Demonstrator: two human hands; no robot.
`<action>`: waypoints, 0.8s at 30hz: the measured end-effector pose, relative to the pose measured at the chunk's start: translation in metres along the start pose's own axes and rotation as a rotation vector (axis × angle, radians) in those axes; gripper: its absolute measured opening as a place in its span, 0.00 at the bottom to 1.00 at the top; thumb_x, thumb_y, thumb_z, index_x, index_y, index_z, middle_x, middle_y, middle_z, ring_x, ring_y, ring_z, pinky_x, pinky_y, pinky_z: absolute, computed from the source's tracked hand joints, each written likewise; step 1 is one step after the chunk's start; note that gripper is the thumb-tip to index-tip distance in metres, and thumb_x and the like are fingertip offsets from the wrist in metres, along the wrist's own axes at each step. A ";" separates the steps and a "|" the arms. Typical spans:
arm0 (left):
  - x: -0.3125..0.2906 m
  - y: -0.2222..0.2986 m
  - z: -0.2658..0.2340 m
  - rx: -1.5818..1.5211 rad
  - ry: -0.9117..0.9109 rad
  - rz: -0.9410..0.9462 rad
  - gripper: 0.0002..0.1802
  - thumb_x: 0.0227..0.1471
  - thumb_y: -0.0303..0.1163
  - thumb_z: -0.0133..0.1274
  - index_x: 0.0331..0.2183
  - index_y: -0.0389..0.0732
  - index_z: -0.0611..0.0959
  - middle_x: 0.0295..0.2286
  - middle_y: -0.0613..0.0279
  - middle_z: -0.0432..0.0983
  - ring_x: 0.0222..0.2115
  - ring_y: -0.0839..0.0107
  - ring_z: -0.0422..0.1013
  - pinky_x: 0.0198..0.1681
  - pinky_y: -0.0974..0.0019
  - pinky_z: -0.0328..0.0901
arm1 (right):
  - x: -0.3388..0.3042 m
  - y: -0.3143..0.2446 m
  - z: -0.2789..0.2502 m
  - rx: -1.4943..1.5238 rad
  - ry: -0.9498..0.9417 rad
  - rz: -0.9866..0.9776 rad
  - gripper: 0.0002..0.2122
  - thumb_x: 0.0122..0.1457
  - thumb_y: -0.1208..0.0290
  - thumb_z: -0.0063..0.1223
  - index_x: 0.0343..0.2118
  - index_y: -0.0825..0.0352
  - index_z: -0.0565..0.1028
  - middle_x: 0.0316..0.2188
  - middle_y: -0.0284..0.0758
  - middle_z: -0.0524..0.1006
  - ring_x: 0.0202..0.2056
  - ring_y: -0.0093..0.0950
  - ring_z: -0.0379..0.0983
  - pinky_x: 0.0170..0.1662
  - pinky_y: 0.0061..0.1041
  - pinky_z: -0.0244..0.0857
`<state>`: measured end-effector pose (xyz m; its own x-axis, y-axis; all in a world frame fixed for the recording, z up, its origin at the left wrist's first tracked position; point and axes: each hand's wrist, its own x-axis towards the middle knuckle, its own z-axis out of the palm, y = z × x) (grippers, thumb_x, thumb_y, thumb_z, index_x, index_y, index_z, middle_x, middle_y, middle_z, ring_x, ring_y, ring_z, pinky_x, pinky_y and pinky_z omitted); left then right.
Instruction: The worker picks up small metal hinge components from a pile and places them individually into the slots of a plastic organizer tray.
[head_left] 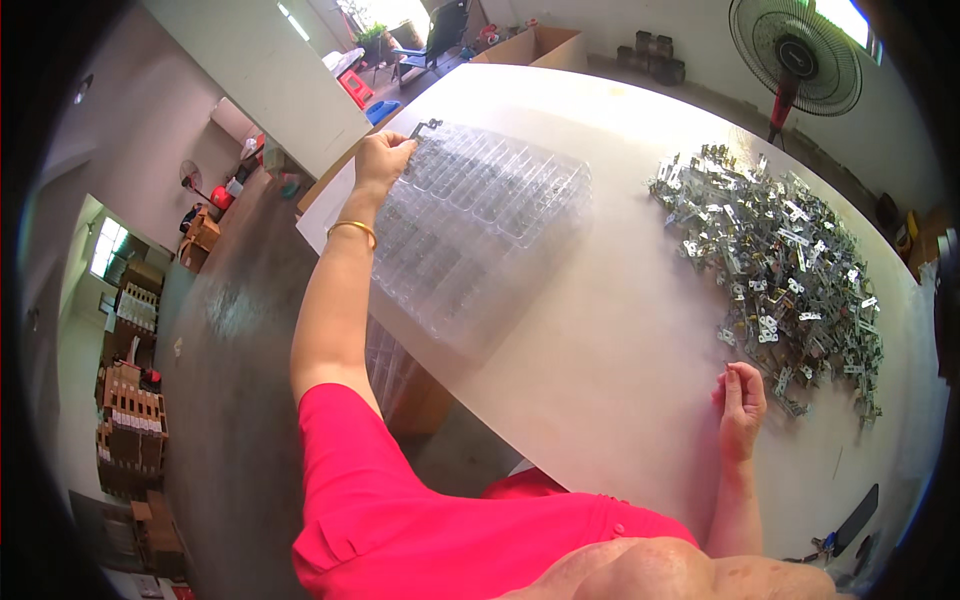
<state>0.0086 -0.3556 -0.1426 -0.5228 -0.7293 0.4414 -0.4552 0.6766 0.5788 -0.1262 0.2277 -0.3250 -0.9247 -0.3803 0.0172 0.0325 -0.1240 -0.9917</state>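
Observation:
My left hand reaches far across the white table and grips the far corner of a stack of clear plastic blister trays, which hold small metal parts in their pockets. My right hand rests on the table near me, fingers curled, just beside the near edge of a large heap of small shiny metal brackets. Whether its fingertips pinch a bracket I cannot tell. The trays lie at the table's left side, partly over its edge.
A standing fan is beyond the table's far right corner. A cardboard box and dark jars sit on the floor behind the table. A dark tool lies at the near right. Stacked crates stand to the left.

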 end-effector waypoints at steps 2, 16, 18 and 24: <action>0.017 -0.019 0.018 0.088 -0.006 -0.005 0.10 0.46 0.34 0.64 0.28 0.36 0.87 0.23 0.60 0.83 0.24 0.75 0.77 0.31 0.70 0.69 | 0.000 0.002 -0.004 -0.027 0.005 0.013 0.04 0.67 0.73 0.48 0.42 0.62 0.74 0.30 0.25 0.73 0.29 0.13 0.67 0.31 0.13 0.64; 0.056 -0.032 0.058 0.441 -0.187 -0.188 0.10 0.38 0.35 0.60 0.26 0.42 0.88 0.29 0.51 0.83 0.34 0.57 0.79 0.42 0.62 0.71 | 0.000 -0.004 0.003 -0.067 0.001 0.018 0.04 0.67 0.72 0.49 0.42 0.59 0.75 0.29 0.22 0.73 0.29 0.10 0.65 0.31 0.11 0.63; 0.053 -0.034 0.057 0.515 -0.195 -0.157 0.10 0.37 0.34 0.59 0.26 0.41 0.87 0.29 0.49 0.83 0.35 0.56 0.79 0.42 0.61 0.71 | -0.004 -0.008 0.003 -0.059 -0.003 0.020 0.04 0.67 0.73 0.49 0.42 0.59 0.75 0.29 0.22 0.73 0.29 0.11 0.65 0.31 0.11 0.63; 0.053 -0.048 0.081 0.581 -0.148 0.019 0.10 0.33 0.31 0.54 0.19 0.37 0.86 0.23 0.40 0.79 0.30 0.49 0.79 0.39 0.54 0.72 | -0.006 -0.003 0.000 -0.136 0.047 0.041 0.04 0.67 0.75 0.49 0.40 0.62 0.75 0.28 0.25 0.72 0.28 0.13 0.66 0.31 0.13 0.63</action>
<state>-0.0556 -0.4185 -0.2030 -0.6106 -0.7229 0.3236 -0.7425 0.6646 0.0835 -0.1208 0.2300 -0.3222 -0.9405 -0.3387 -0.0269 0.0223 0.0176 -0.9996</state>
